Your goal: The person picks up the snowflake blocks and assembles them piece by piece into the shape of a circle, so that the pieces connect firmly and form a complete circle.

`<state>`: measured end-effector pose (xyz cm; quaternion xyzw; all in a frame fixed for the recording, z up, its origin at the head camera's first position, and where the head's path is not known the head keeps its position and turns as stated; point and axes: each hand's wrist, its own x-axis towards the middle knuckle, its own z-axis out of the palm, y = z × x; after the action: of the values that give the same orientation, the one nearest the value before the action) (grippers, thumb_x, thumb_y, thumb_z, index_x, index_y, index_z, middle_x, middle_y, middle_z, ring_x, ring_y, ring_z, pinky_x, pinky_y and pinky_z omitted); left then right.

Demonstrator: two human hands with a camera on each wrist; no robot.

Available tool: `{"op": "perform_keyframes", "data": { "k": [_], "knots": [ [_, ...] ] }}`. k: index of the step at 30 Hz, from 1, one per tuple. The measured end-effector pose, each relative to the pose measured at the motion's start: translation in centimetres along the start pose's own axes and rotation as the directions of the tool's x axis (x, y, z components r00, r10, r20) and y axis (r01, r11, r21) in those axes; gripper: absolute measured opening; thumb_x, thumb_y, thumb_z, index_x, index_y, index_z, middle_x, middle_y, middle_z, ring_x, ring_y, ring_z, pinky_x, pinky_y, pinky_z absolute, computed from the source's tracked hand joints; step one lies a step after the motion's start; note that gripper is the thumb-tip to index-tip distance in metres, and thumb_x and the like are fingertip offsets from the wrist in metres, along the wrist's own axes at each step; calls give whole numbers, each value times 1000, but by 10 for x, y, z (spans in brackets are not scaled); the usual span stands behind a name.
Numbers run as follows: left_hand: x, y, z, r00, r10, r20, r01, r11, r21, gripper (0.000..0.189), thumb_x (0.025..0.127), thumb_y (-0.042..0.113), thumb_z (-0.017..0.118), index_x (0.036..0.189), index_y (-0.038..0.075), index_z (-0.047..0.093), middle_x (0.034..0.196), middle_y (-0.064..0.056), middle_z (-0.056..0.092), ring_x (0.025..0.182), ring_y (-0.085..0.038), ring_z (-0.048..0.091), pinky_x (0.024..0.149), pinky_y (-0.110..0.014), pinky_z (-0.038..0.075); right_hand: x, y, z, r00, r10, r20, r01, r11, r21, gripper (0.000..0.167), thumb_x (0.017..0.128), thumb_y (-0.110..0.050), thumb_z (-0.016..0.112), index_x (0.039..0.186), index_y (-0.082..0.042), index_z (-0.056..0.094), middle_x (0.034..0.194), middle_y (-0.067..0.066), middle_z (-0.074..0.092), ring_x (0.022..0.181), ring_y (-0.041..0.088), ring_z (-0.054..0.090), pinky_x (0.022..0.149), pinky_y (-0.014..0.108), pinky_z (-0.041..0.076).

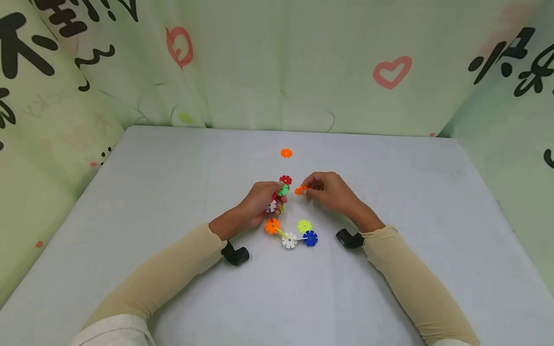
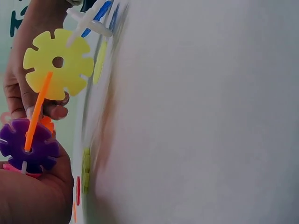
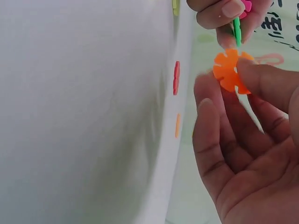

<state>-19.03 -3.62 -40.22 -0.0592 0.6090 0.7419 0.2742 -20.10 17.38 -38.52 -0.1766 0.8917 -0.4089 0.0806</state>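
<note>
My left hand (image 1: 261, 199) holds one end of a chain of slotted plastic discs. A green disc (image 1: 283, 190) is pinched at its fingertips, beside a pink disc (image 3: 246, 5). Further along the chain come a purple disc (image 2: 29, 145), an orange disc (image 1: 272, 226), a yellow disc (image 2: 58, 64), a white disc (image 1: 289, 240) and a blue disc (image 1: 310, 238). Between thumb and fingers, my right hand (image 1: 329, 192) pinches a loose orange disc (image 3: 226, 70). In the right wrist view it is close to the green disc's edge; whether they touch I cannot tell.
On the white table (image 1: 389, 288) lie a red disc (image 1: 285, 179) just beyond the left hand and another orange disc (image 1: 286, 153) farther back. A yellow-green disc (image 2: 86, 170) lies near the left hand. Patterned curtains (image 1: 281, 62) enclose the table's back and sides.
</note>
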Motion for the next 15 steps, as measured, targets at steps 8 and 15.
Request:
{"op": "perform_keyframes", "data": {
  "k": [8,15],
  "knots": [
    [0,0,1,1000,9,10,-9,1000,26,28,105,23,46,121,0,52,79,-7,56,55,-14,45,49,-21,44,3,-6,-1,998,-10,-67,12,999,39,15,90,-4,69,104,-3,73,95,7,70,83,22,62,67,30,52],
    [0,-1,4,999,14,49,-16,999,29,27,105,23,44,121,2,51,78,-6,56,53,-14,46,48,-22,46,3,-5,2,998,-16,-62,20,997,75,12,89,-4,70,100,-3,73,95,6,70,78,22,61,65,28,51]
  ]
}}
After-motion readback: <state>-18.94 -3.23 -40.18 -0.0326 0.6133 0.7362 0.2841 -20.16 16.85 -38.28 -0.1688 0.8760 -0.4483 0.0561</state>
